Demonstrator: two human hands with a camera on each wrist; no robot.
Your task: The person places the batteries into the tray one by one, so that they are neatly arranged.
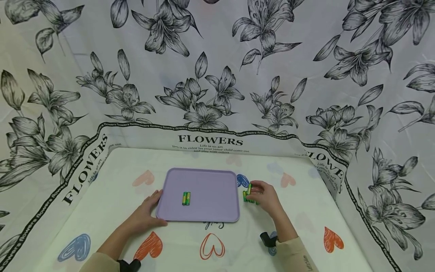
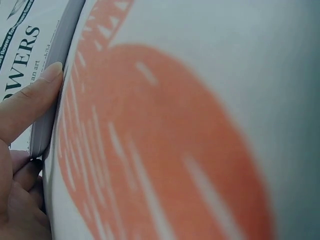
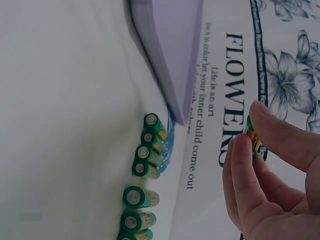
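Batteries (image 1: 188, 198) on tray (image 1: 214, 200) (parallel), fore-and-aft

lilac tray (image 1: 204, 196); green batteries (image 1: 188, 198), apparently yellow-banded; white cloth (image 1: 185, 241) with red and blue hearts (image 1: 152, 245).

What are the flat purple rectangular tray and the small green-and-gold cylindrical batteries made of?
The flat purple rectangular tray looks like matte plastic, given its even colour and smooth, rounded rim. The small green-and-gold cylindrical batteries seem metal-cased, with silvery round ends; their slightly shiny coloured jackets may be printed film.
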